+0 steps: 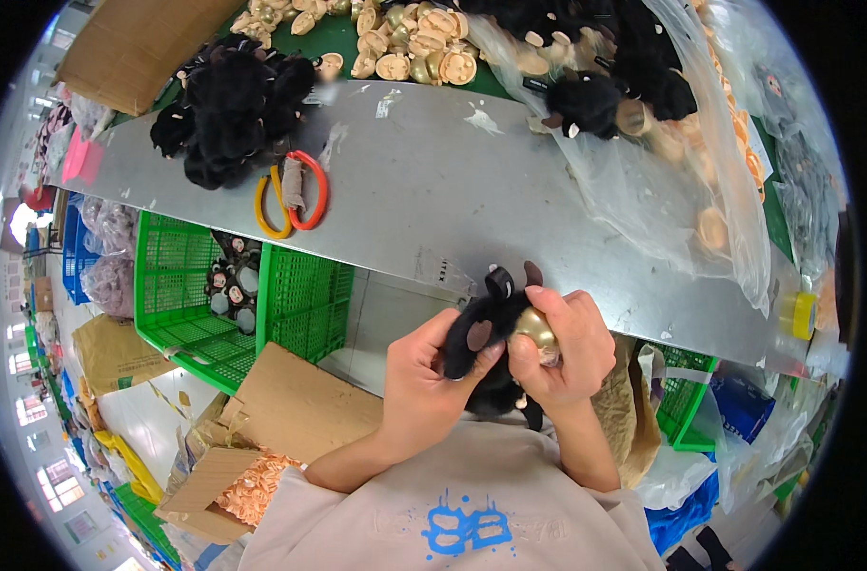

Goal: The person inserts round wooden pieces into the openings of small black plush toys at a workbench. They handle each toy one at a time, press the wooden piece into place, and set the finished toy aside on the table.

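In front of my chest, my left hand [422, 376] is closed round a small black plush toy [464, 357] with brown ears and a dark loop at its top. The fingers of my right hand [578, 357] are closed on a shiny gold rounded shell [536, 333]. It sits against the side of the plush, where an opening may be; my fingers and the black fabric hide how far in it goes. Part of the plush hangs down below my hands, over my shirt.
On the grey metal table [405, 162] lie a pile of black plush toys [234, 105], red-and-yellow-handled scissors [293, 195], loose beige and gold face shells [414, 43] and a clear plastic bag [633, 205]. Green crates [305, 295] and a box of peach-coloured parts [205, 485] stand lower left.
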The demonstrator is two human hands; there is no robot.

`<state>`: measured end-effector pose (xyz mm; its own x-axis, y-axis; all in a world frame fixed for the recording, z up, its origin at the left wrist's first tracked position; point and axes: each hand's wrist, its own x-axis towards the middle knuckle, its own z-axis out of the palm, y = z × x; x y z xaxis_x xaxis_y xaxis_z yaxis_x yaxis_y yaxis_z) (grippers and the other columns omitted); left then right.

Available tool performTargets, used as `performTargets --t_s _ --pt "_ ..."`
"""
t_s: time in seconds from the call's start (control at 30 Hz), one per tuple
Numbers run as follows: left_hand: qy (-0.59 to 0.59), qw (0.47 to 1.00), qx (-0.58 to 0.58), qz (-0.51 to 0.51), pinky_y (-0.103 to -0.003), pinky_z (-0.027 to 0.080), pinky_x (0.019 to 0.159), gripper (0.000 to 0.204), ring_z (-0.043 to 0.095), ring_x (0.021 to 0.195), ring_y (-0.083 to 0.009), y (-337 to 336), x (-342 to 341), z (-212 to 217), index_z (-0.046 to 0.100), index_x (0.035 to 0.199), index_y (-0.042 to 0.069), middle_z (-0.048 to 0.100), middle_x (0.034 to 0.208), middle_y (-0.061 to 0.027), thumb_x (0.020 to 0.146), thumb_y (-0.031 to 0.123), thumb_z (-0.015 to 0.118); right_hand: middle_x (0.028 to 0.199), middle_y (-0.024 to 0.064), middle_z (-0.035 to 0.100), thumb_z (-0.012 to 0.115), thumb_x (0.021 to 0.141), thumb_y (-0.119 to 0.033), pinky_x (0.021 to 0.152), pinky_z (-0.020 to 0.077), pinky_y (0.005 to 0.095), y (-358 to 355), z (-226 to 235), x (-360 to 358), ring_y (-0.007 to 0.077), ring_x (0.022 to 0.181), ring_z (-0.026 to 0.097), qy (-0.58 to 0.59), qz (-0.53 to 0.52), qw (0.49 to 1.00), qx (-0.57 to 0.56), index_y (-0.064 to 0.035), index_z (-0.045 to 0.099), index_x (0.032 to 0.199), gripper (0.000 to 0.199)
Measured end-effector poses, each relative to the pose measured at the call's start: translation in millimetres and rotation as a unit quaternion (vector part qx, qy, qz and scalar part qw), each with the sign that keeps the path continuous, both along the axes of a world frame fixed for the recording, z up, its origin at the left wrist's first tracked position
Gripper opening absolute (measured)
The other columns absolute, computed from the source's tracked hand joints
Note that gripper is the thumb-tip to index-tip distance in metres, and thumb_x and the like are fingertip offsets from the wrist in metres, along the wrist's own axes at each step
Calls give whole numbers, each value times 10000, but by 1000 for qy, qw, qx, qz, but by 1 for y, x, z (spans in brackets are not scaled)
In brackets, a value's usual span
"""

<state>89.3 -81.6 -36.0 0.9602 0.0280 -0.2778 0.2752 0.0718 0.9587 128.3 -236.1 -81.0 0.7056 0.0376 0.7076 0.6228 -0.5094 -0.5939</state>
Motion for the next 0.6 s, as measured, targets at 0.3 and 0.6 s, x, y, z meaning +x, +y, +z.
performTargets --t_s 0.3,0.6 --pt "-14 999 35 32 -184 364 629 140 419 721 -19 -3 6 -14 609 885 6 503 771 69 924 65 730 635 73 545 688 852 -164 475 363 323 5 -11 8 202 510 449 36 -6 999 -32 67 689 1072 319" --pt "-5 998 -58 27 -184 432 730 136 509 807 -23 2 6 -27 565 956 28 581 892 40 933 24 699 661 72 574 602 942 -158 496 386 326 0 -11 -2 200 529 462 52 6 996 -75 72 691 1140 316"
